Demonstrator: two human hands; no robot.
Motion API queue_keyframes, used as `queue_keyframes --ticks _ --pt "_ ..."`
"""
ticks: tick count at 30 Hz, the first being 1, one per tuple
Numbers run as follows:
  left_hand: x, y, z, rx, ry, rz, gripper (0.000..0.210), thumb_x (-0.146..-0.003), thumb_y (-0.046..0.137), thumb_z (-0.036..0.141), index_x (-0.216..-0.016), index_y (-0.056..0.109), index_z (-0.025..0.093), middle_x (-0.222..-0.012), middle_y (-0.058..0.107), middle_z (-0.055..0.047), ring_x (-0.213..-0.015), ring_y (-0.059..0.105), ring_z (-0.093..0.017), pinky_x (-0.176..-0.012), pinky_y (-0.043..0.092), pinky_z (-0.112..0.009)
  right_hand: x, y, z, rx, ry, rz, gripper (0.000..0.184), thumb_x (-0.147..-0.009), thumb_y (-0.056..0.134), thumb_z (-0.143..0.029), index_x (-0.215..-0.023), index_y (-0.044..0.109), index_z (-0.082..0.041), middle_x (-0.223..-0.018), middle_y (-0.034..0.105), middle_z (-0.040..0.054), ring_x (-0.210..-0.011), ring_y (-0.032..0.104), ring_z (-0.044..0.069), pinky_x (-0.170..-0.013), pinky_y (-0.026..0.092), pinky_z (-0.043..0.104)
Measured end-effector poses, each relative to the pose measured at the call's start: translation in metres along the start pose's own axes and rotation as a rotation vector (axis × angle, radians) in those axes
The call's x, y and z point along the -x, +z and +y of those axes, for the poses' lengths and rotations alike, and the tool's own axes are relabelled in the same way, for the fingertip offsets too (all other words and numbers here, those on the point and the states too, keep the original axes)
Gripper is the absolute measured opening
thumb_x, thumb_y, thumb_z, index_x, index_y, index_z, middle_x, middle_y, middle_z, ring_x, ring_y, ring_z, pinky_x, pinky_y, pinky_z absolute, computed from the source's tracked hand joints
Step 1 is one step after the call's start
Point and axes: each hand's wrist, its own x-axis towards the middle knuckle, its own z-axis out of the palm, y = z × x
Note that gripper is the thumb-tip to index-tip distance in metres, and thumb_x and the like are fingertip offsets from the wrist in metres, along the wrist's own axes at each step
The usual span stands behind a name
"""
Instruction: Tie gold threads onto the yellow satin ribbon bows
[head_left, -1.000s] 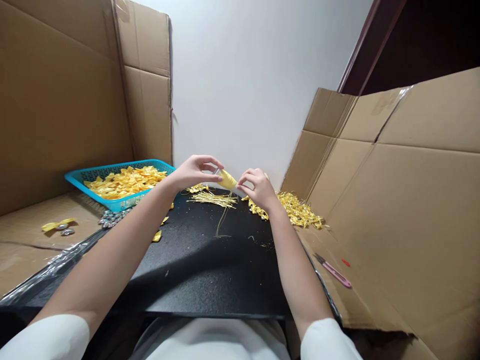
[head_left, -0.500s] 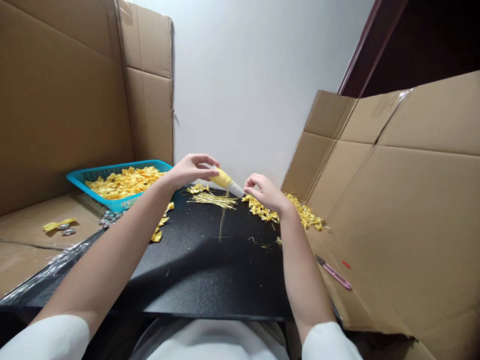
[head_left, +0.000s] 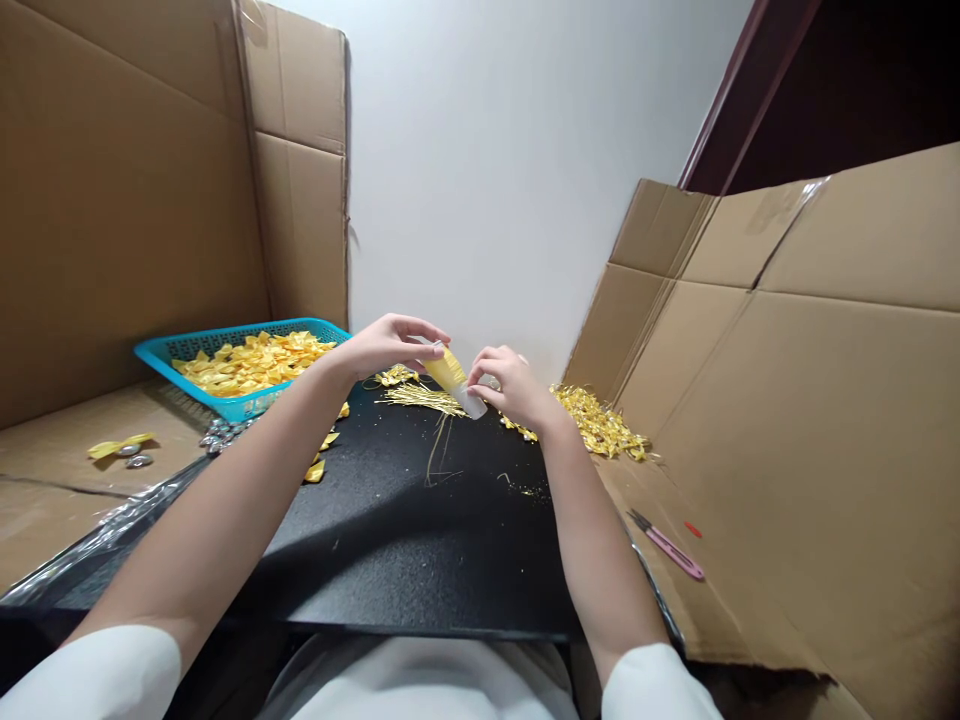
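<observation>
A spool of yellow thread (head_left: 445, 370) with a white end is tilted above the table, held by its upper end. My left hand (head_left: 394, 345) has its fingers closed around that end. At the spool's lower white part, my right hand (head_left: 510, 385) has thumb and fingertips pinched together; what lies between them is too fine to make out. Thin loose threads (head_left: 437, 440) trail below the spool onto the black table (head_left: 420, 540). Behind them lies a bundle of gold stems (head_left: 420, 398). Beyond my right hand is a pile of small yellow bow pieces (head_left: 600, 420).
A blue basket (head_left: 150, 350) of yellow ribbon pieces stands at left, with silvery beads (head_left: 219, 436) beside it. Pink thread snips (head_left: 667, 545) and a red scrap (head_left: 692, 529) lie at right. Cardboard walls (head_left: 825, 400) flank the table.
My right hand has moved left and closer to the spool, its fingertips now at the spool's white end. The spool has tipped more steeply downward, and the hanging threads have shifted.
</observation>
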Motion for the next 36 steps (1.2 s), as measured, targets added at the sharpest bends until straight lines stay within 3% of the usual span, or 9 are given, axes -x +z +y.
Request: queue_keyframes --ticks 12,21,25,28,36 --pt "-0.002 -0.002 0.001 0.068 -0.079 0.078 0.034 -0.056 0.082 0.038 -0.084 0.077 0.020 -0.085 0.074 -0.009 -0.071 0.068 -0.020 -0.062 0.058 -0.030 0.006 -0.010 0.001 -0.118 0.114 -0.119 0.014 -0.088 0.053 -0.019 -0.075 0.054 -0.021 -0.096 0.060 0.0038 -0.099 0.051 0.020 -0.088 0.042 0.035" --pt "-0.010 0.000 -0.009 0.092 -0.138 0.093 0.029 -0.064 0.077 0.042 -0.078 0.075 0.016 -0.072 0.069 -0.009 -0.054 0.061 -0.014 -0.051 0.053 -0.025 0.010 -0.024 -0.007 -0.266 0.115 -0.189 0.015 -0.089 0.051 -0.022 -0.074 0.051 -0.020 -0.091 0.055 0.0041 -0.083 0.050 0.015 -0.076 0.041 0.031" --pt "-0.015 -0.002 -0.016 0.230 -0.199 0.237 0.021 -0.072 0.073 0.033 -0.070 0.069 0.012 -0.063 0.064 -0.007 -0.052 0.059 -0.012 -0.047 0.051 -0.020 0.012 -0.028 -0.010 -0.325 0.113 -0.250 0.016 -0.089 0.050 -0.025 -0.074 0.049 -0.020 -0.090 0.052 0.0035 -0.079 0.047 0.014 -0.073 0.039 0.029" --pt "-0.018 -0.005 -0.019 0.344 -0.228 0.330 0.018 -0.076 0.070 0.027 -0.071 0.064 0.010 -0.062 0.062 -0.007 -0.055 0.061 -0.013 -0.053 0.056 -0.021 0.013 -0.030 -0.011 -0.327 0.164 -0.232 0.015 -0.089 0.050 -0.025 -0.075 0.048 -0.019 -0.090 0.050 0.0034 -0.075 0.044 0.013 -0.070 0.038 0.029" --pt "-0.023 -0.004 -0.020 0.407 -0.140 0.468 0.025 -0.074 0.072 0.032 -0.076 0.064 0.009 -0.067 0.063 -0.008 -0.067 0.066 -0.017 -0.065 0.061 -0.029 0.017 -0.035 -0.002 -0.502 0.234 -0.304 0.015 -0.090 0.049 -0.030 -0.081 0.046 -0.019 -0.079 0.042 -0.0010 -0.067 0.035 0.011 -0.063 0.032 0.027"
